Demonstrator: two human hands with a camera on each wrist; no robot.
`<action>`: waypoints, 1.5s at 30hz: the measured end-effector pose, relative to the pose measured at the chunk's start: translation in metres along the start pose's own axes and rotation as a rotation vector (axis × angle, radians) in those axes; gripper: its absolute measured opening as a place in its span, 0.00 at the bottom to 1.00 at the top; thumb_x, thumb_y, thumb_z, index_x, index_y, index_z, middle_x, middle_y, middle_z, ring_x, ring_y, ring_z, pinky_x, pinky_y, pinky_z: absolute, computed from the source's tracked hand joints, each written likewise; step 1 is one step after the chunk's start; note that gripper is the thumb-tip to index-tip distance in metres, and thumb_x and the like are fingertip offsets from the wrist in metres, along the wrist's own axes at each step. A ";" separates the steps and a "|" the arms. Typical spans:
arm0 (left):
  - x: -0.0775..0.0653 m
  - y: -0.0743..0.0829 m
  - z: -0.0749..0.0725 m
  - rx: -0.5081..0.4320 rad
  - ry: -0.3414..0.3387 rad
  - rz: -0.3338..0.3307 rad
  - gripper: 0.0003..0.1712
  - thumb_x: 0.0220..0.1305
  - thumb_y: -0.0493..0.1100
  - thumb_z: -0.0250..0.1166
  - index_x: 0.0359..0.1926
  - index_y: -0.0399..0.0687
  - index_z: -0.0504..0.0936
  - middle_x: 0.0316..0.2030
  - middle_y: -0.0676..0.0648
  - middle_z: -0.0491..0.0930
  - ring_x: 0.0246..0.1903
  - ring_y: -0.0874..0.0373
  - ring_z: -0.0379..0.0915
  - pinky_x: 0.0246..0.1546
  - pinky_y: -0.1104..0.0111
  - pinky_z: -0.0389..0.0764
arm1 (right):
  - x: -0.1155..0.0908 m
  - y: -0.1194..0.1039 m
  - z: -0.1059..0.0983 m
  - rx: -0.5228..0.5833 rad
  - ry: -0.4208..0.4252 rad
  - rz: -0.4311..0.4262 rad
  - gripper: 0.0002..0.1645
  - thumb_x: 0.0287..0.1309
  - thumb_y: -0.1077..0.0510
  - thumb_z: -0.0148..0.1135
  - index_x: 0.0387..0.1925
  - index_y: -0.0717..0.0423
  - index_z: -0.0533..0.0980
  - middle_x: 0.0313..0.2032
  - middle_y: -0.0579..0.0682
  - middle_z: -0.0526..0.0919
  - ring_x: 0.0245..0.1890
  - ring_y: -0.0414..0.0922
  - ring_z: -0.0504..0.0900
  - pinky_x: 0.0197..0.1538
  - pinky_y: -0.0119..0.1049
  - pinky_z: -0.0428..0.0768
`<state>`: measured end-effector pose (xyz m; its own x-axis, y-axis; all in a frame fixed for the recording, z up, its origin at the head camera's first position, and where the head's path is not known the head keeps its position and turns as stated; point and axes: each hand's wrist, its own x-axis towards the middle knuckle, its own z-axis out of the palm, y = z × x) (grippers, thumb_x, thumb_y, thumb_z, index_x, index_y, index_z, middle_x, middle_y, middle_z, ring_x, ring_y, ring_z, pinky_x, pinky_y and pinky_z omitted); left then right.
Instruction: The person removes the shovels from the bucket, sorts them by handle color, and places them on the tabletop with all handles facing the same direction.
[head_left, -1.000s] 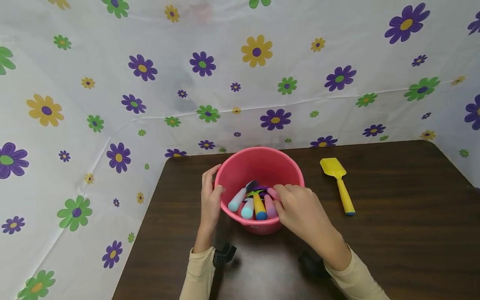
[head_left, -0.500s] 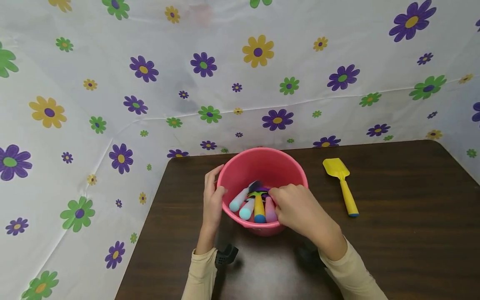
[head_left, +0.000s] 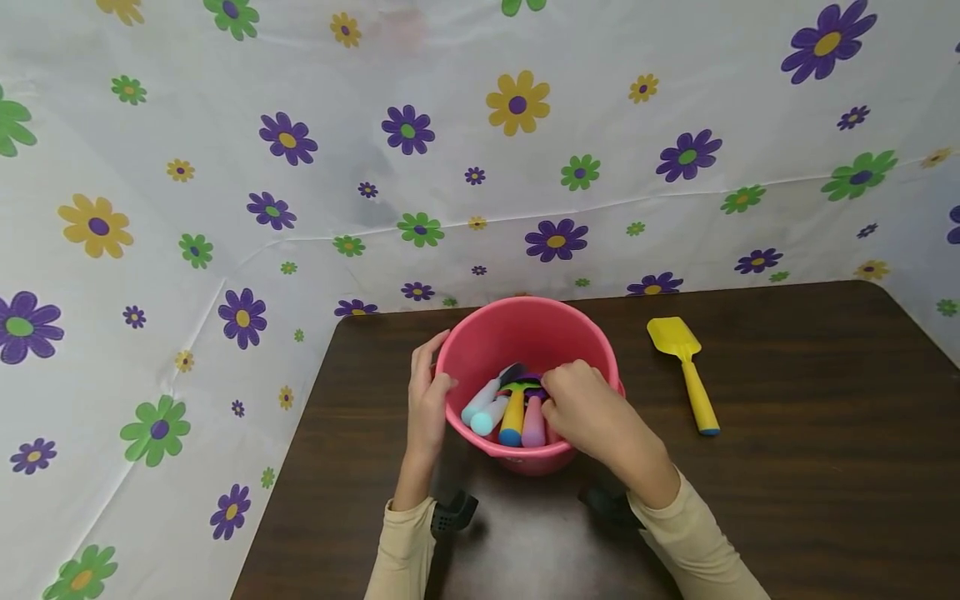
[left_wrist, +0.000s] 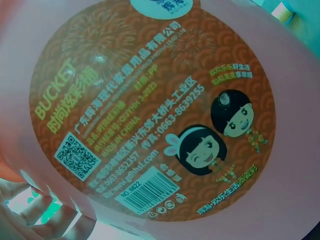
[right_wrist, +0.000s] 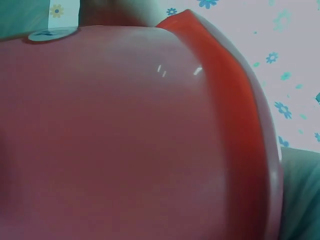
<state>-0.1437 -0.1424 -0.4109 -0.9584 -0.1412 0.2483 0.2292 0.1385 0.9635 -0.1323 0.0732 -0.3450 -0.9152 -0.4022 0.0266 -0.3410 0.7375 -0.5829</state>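
Observation:
A pink bucket (head_left: 525,329) stands on the dark wooden table. My left hand (head_left: 427,404) grips its left rim, thumb over the edge and fingers along the outside. In the left wrist view, those fingers (left_wrist: 42,212) lie beside the bucket's printed round label (left_wrist: 150,115). My right hand (head_left: 596,412) reaches over the front right rim into the bucket, fingers curled; its fingertips are hidden, so I cannot tell what they hold. Beside them lie a yellow handle with a blue end (head_left: 513,417), a pink handle (head_left: 534,423) and pale blue handles (head_left: 491,414).
A yellow toy shovel (head_left: 686,371) lies on the table (head_left: 795,417) to the right of the bucket. Behind and to the left hangs a white flower-print cloth (head_left: 315,75). The bucket's outer wall (right_wrist: 115,135) fills most of the right wrist view.
My right hand has shifted within the bucket, and the pink handle at its fingertips has gone from sight. The yellow and blue handles have shifted slightly left. My left hand keeps its grip.

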 end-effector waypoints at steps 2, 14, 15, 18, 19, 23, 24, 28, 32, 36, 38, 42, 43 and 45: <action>0.000 0.000 0.000 -0.001 -0.003 -0.001 0.35 0.58 0.36 0.58 0.70 0.42 0.71 0.65 0.44 0.69 0.60 0.45 0.69 0.56 0.53 0.81 | 0.001 0.000 0.001 -0.019 0.036 -0.005 0.07 0.47 0.71 0.70 0.24 0.60 0.79 0.17 0.46 0.72 0.17 0.41 0.71 0.26 0.30 0.79; 0.000 -0.002 -0.002 -0.003 -0.009 0.002 0.36 0.58 0.36 0.58 0.70 0.43 0.71 0.64 0.43 0.69 0.60 0.44 0.69 0.55 0.53 0.82 | 0.004 0.001 0.008 -0.037 0.165 -0.024 0.05 0.52 0.71 0.71 0.27 0.65 0.80 0.18 0.47 0.73 0.19 0.42 0.72 0.34 0.37 0.86; 0.001 -0.002 -0.002 -0.004 -0.011 0.004 0.36 0.58 0.35 0.58 0.70 0.43 0.71 0.64 0.43 0.69 0.60 0.44 0.69 0.55 0.52 0.82 | 0.004 0.001 0.008 -0.039 0.171 -0.025 0.06 0.52 0.71 0.71 0.26 0.65 0.80 0.18 0.47 0.73 0.18 0.42 0.72 0.32 0.36 0.85; 0.000 -0.003 -0.002 -0.003 -0.012 0.005 0.36 0.58 0.35 0.58 0.71 0.42 0.71 0.64 0.42 0.69 0.60 0.44 0.70 0.55 0.51 0.82 | 0.003 0.001 0.007 -0.048 0.183 -0.027 0.07 0.52 0.72 0.70 0.24 0.64 0.79 0.17 0.47 0.72 0.17 0.41 0.71 0.30 0.34 0.83; 0.000 -0.003 -0.001 -0.003 -0.011 0.006 0.36 0.58 0.35 0.58 0.71 0.42 0.71 0.64 0.42 0.69 0.60 0.44 0.70 0.55 0.51 0.82 | 0.003 0.001 0.007 -0.052 0.188 -0.027 0.07 0.52 0.71 0.70 0.24 0.64 0.79 0.17 0.47 0.73 0.17 0.41 0.71 0.30 0.34 0.83; 0.000 -0.003 -0.001 -0.009 -0.009 0.006 0.36 0.58 0.35 0.58 0.70 0.42 0.71 0.64 0.43 0.69 0.60 0.44 0.70 0.55 0.51 0.82 | 0.002 0.000 0.005 -0.061 0.218 -0.036 0.05 0.52 0.71 0.71 0.26 0.65 0.80 0.19 0.49 0.76 0.19 0.43 0.73 0.34 0.38 0.86; 0.000 -0.003 -0.001 -0.011 -0.009 0.006 0.36 0.58 0.35 0.58 0.70 0.42 0.71 0.64 0.43 0.69 0.60 0.44 0.70 0.55 0.51 0.82 | 0.001 0.000 0.004 -0.059 0.231 -0.042 0.05 0.52 0.71 0.71 0.27 0.65 0.81 0.20 0.50 0.77 0.21 0.43 0.75 0.35 0.39 0.87; 0.001 -0.002 -0.001 -0.013 -0.009 0.007 0.36 0.58 0.35 0.57 0.70 0.41 0.71 0.64 0.42 0.69 0.59 0.44 0.70 0.55 0.52 0.82 | -0.006 0.000 -0.001 -0.033 0.285 -0.068 0.04 0.53 0.70 0.71 0.32 0.66 0.83 0.25 0.53 0.82 0.26 0.47 0.78 0.40 0.44 0.88; 0.001 -0.001 -0.001 -0.016 -0.012 0.006 0.36 0.58 0.35 0.57 0.70 0.42 0.70 0.64 0.42 0.69 0.59 0.45 0.70 0.55 0.54 0.82 | -0.015 -0.001 -0.006 -0.009 0.350 -0.100 0.05 0.55 0.69 0.72 0.35 0.65 0.84 0.31 0.55 0.85 0.31 0.49 0.82 0.39 0.45 0.88; 0.002 0.000 -0.001 -0.016 -0.013 0.004 0.35 0.58 0.35 0.58 0.70 0.42 0.71 0.64 0.43 0.69 0.59 0.45 0.70 0.55 0.53 0.82 | -0.023 -0.001 -0.012 -0.006 0.412 -0.137 0.06 0.56 0.68 0.73 0.36 0.64 0.83 0.31 0.54 0.85 0.28 0.46 0.81 0.34 0.39 0.87; 0.001 0.000 -0.001 -0.017 -0.012 0.002 0.35 0.58 0.35 0.58 0.70 0.42 0.71 0.64 0.43 0.69 0.59 0.45 0.70 0.56 0.52 0.81 | -0.028 0.000 -0.015 -0.010 0.448 -0.157 0.06 0.57 0.68 0.72 0.36 0.63 0.83 0.32 0.54 0.86 0.27 0.45 0.81 0.31 0.37 0.86; 0.001 0.000 -0.001 -0.020 -0.008 -0.001 0.36 0.58 0.35 0.58 0.70 0.42 0.71 0.64 0.43 0.69 0.59 0.44 0.70 0.56 0.50 0.81 | -0.039 0.002 -0.022 -0.021 0.530 -0.199 0.10 0.55 0.68 0.74 0.40 0.65 0.85 0.36 0.57 0.87 0.31 0.49 0.86 0.33 0.41 0.87; 0.001 0.000 -0.001 -0.020 -0.008 -0.002 0.36 0.58 0.35 0.58 0.70 0.42 0.71 0.64 0.43 0.69 0.59 0.44 0.70 0.56 0.51 0.81 | -0.041 0.003 -0.024 -0.022 0.549 -0.206 0.11 0.54 0.69 0.74 0.41 0.66 0.85 0.37 0.58 0.88 0.32 0.51 0.87 0.34 0.44 0.87; 0.001 0.000 -0.001 -0.019 -0.007 -0.001 0.36 0.58 0.35 0.58 0.70 0.42 0.71 0.64 0.43 0.69 0.59 0.44 0.70 0.56 0.51 0.82 | -0.047 0.005 -0.029 -0.024 0.585 -0.217 0.15 0.51 0.70 0.76 0.43 0.67 0.85 0.39 0.60 0.88 0.36 0.55 0.88 0.36 0.48 0.88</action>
<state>-0.1445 -0.1435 -0.4107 -0.9599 -0.1341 0.2462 0.2310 0.1192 0.9656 -0.0967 0.1113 -0.3256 -0.7882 -0.1855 0.5868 -0.5309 0.6872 -0.4958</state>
